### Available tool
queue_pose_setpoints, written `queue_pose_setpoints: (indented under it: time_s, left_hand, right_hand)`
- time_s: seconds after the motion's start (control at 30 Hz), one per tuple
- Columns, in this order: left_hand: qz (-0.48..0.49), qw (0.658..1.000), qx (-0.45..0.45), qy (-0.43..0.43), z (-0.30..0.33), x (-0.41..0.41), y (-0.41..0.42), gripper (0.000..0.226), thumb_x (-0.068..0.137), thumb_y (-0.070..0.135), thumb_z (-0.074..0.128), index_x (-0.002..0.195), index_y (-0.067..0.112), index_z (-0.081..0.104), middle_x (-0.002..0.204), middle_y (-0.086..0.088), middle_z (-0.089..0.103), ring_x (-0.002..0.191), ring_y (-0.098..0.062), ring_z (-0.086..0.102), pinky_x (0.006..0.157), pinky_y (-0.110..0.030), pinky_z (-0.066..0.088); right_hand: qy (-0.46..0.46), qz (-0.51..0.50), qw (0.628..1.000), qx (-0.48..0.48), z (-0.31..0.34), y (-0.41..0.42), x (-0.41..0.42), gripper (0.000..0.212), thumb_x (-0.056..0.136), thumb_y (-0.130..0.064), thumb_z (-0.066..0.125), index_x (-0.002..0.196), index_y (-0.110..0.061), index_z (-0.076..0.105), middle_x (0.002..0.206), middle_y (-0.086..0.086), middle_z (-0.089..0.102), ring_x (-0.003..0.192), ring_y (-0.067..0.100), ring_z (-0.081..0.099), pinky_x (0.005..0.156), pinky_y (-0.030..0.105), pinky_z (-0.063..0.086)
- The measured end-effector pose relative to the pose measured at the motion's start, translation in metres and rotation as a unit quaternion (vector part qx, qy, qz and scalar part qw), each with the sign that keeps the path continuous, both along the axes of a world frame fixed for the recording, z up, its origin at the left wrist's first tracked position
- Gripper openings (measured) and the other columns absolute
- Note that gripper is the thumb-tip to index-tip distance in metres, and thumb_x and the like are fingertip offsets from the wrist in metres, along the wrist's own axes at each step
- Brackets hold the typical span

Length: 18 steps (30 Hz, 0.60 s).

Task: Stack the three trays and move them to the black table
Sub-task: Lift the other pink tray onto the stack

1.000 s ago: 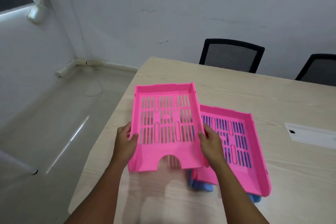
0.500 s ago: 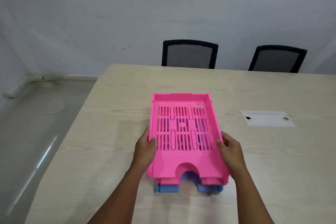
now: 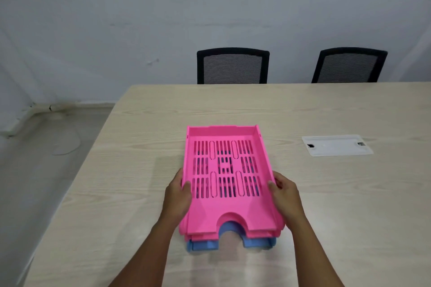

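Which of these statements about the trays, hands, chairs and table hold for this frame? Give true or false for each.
1. The top pink slotted plastic tray sits on a stack with a blue plastic tray at the bottom. True.
2. Only the left hand grips the stack. False: the right hand grips the other side.
3. The stack rests on a black table. False: it is on a light wood-grain table.
4. Two black mesh-back chairs stand beyond the table. True.

The scene is viewed by one head-worn camera, aimed forward and down across the worktop toward the chairs and wall, near the hands.
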<state>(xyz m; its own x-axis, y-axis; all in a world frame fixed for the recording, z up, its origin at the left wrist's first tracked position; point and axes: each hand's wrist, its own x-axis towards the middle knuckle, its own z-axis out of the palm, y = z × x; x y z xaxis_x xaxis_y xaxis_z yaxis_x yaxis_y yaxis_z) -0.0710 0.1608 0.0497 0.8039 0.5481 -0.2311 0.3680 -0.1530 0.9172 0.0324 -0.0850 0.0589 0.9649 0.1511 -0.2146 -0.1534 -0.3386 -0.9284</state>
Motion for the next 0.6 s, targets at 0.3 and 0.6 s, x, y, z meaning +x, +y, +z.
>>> queue_pose_setpoints:
  time_s: [0.3,0.6]
  left_hand:
    - [-0.003,1.0,0.001,0.005,-0.0018,0.0041,-0.0005,0.042,0.101,0.012,0.04,0.138,0.03,0.053,0.114,0.001,0.071,0.093,-0.015,0.071,0.08,-0.039,0.06]
    - [-0.004,1.0,-0.009,0.004,-0.0066,0.0079,-0.0043,0.044,0.101,0.013,0.04,0.141,0.03,0.05,0.118,0.001,0.07,0.101,-0.018,0.069,0.091,-0.048,0.057]
  right_hand:
    - [-0.005,-0.012,1.0,-0.016,0.0004,-0.0002,0.0021,0.035,0.096,-0.005,0.048,0.109,-0.028,0.072,0.096,-0.01,0.074,0.092,0.014,0.07,0.075,0.032,0.056]
    - [0.011,-0.016,1.0,-0.013,-0.0036,-0.0055,0.0067,0.035,0.098,-0.008,0.048,0.122,-0.025,0.067,0.105,-0.006,0.072,0.093,0.01,0.068,0.073,0.028,0.055]
